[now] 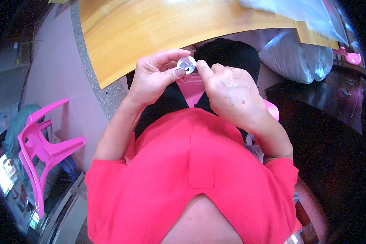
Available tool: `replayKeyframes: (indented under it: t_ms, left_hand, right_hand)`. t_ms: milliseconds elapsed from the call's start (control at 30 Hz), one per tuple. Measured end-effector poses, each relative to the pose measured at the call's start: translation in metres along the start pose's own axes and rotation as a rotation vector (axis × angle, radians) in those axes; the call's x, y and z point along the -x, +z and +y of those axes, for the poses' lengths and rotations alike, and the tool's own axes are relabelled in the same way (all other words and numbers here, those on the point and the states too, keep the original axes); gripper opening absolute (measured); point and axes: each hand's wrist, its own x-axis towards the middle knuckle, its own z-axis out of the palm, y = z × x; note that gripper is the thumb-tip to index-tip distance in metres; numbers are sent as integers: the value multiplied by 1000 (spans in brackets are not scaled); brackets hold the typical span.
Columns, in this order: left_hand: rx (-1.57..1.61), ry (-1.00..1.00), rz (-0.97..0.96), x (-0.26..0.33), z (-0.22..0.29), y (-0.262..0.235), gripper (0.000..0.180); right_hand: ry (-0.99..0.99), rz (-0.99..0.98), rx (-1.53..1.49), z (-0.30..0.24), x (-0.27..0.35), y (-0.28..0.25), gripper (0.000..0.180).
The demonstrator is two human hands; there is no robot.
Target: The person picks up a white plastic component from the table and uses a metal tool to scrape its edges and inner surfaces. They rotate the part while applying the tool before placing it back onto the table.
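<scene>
Closest to the lens we record our own red polo shirt, its buttoned placket running up the middle, with both bare forearms rising out of the short sleeves.

Next item: our left hand, thumb and curled forefinger closed on a small clear round plastic piece. We judge it is pinched at its edge so that its flat face stays turned toward us.

Next item: our right hand, fingers folded, with thumb and forefinger tip pressed against the right rim of the same piece, which we take as steadying it from the other side. Both hands therefore grip it, held in the air above our lap and just below the edge of the table.

The piece itself: disc-like, transparent to whitish, glossy, catching a bright highlight; finer detail is too small to tell.

Just behind the fingers, a pink plastic bag hangs point-down over the black garment on our lap; which hand holds it we cannot tell.

Beyond, a wooden tabletop with a speckled stone edge. At far right, clear and white plastic bags beside a dark wooden surface.

Off to the left, on the floor, a pink plastic chair.
</scene>
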Motion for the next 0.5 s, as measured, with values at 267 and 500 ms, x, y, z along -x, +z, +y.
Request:
replayKeyframes:
  t_ms: [267,500]
  left_hand:
    - [-69,160,12,-1,-5,3,34]
    - [-159,119,7,2,-6,4,34]
  right_hand:
    - [45,-26,68,-6,1,0,30]
    - [-2,-136,38,1,-3,1,28]
